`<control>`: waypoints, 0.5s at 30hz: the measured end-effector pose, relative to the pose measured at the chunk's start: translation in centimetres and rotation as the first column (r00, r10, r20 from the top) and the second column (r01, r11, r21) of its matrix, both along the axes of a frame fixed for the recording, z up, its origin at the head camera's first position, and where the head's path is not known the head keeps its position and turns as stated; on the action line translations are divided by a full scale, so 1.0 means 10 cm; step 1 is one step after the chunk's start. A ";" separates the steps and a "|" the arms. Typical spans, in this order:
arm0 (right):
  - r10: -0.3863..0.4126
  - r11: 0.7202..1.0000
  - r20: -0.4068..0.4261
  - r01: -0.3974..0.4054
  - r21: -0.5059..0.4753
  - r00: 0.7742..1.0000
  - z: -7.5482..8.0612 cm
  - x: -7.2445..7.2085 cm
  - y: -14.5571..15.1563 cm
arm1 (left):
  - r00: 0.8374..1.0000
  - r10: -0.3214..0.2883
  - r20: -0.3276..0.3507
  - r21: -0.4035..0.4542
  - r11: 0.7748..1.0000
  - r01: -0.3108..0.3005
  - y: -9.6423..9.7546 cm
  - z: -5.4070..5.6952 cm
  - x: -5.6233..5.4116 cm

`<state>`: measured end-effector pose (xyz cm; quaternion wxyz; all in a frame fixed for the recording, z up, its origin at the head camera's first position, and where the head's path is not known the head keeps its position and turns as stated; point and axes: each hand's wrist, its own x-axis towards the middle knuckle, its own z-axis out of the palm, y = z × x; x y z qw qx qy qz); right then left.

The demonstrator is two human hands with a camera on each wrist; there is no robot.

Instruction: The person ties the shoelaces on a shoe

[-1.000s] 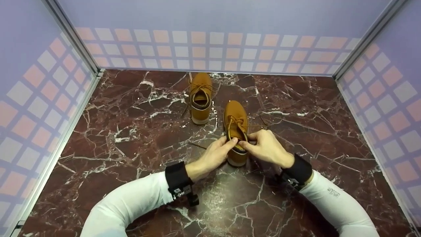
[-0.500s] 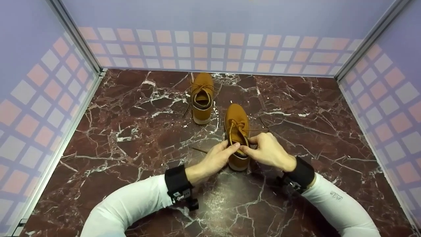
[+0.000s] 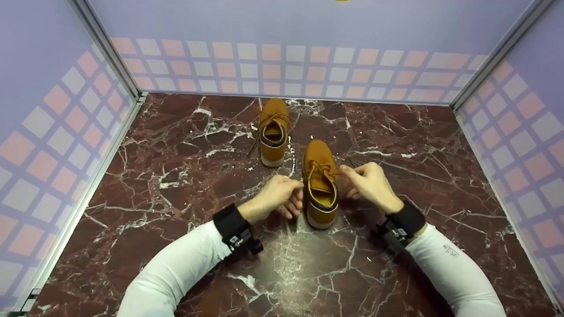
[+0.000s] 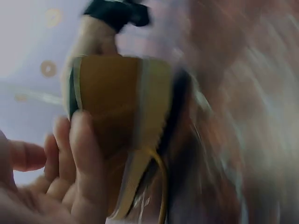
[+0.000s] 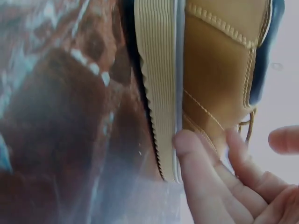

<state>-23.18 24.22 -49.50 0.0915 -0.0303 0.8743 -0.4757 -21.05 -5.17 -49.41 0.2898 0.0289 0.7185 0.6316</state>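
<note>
A tan lace-up shoe (image 3: 319, 154) stands on the floor between the two hands, toe pointing away, its opening uncovered. The left hand (image 3: 278, 194) is beside the shoe's left flank, its fingers loosely bent around nothing. In the left wrist view a fingertip overlaps the shoe's upper (image 4: 110, 95), and a loose lace (image 4: 163, 186) hangs past the sole. To the right of the shoe, the right hand (image 3: 368, 185) has its thumb near the lace bow (image 3: 321, 167). The right wrist view shows that thumb apart from the fingers, with fingertips (image 5: 187, 142) right at the sole edge (image 5: 161, 88).
A matching tan shoe (image 3: 273, 152) stands farther back and to the left, also laced, toe toward the back wall (image 3: 286, 26). Dark red marbled flooring (image 3: 176, 158) lies under both. Side panels (image 3: 48, 119) with pink and white squares enclose the area.
Both thumbs have come out of the near shoe's opening. The left hand has drawn off to the left side, and the right hand has shifted forward along the right side.
</note>
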 end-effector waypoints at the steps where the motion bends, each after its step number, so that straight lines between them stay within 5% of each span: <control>1: -0.007 1.000 0.005 0.007 -0.006 1.000 0.00 0.00 0.01 | 0.998 -0.010 0.065 0.032 0.999 0.008 0.01 0.00 -0.01; 9: -0.016 0.982 0.148 0.044 -0.185 0.989 -0.07 -0.06 -0.04 | 0.927 0.029 0.374 0.097 0.993 -0.070 0.12 -0.08 -0.22; 15: -0.033 0.987 0.117 0.051 -0.150 0.993 -0.15 -0.13 -0.14 | 0.901 0.040 0.432 0.096 0.991 -0.090 0.24 -0.12 -0.32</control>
